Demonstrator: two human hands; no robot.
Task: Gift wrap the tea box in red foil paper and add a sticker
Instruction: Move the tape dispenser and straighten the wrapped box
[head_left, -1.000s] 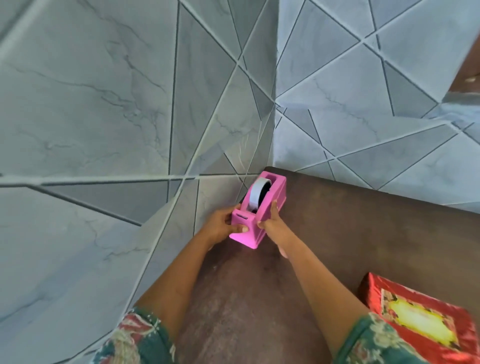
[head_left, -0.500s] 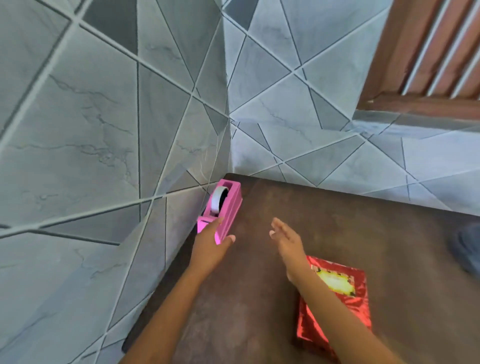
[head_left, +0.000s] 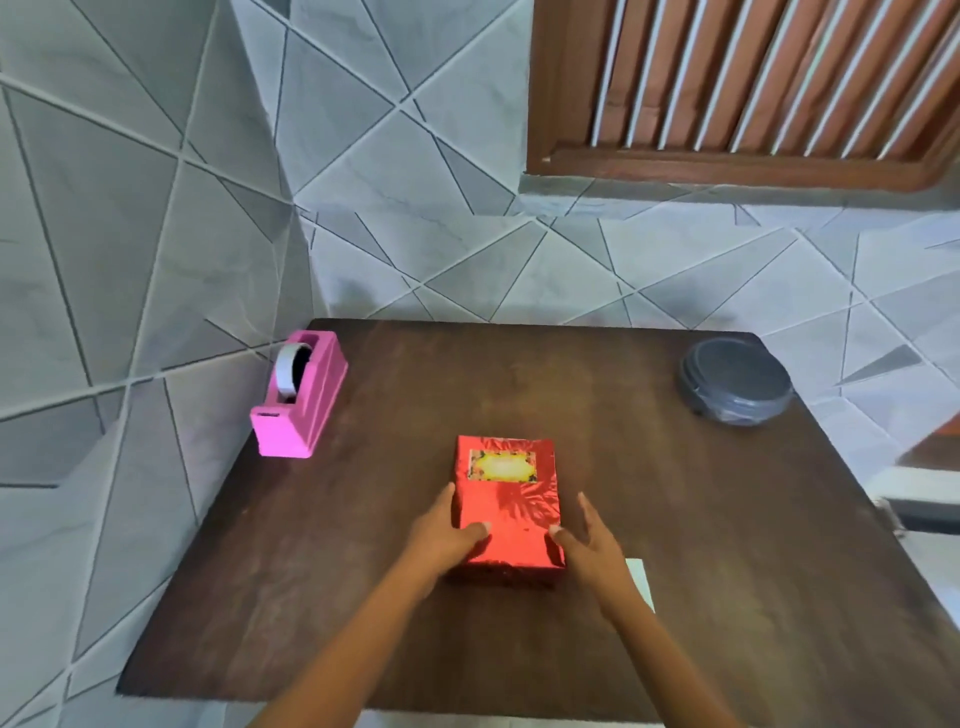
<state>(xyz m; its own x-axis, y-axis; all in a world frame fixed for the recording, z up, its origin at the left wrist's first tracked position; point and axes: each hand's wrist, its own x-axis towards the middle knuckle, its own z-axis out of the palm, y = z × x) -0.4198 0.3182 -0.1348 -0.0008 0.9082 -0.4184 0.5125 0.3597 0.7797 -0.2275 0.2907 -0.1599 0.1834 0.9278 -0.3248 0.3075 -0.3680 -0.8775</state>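
The tea box (head_left: 511, 512), wrapped in shiny red foil, lies flat in the middle of the dark wooden table (head_left: 675, 493). A yellow sticker with a patterned border (head_left: 502, 465) sits on the far end of its top face. My left hand (head_left: 447, 540) lies against the box's left side with straight fingers, the thumb resting on top. My right hand (head_left: 589, 548) is at the near right corner; its thumb touches the top edge and its fingers are spread straight, slightly off the box's right side.
A pink tape dispenser (head_left: 301, 397) stands at the table's far left edge, against the tiled wall. A grey round lidded container (head_left: 735, 382) sits at the far right corner. A white paper scrap (head_left: 641, 577) lies under my right wrist.
Both hands left the tape dispenser, which stays by the wall, and moved to the wrapped box. The view swung right and back, so the box is now centred.
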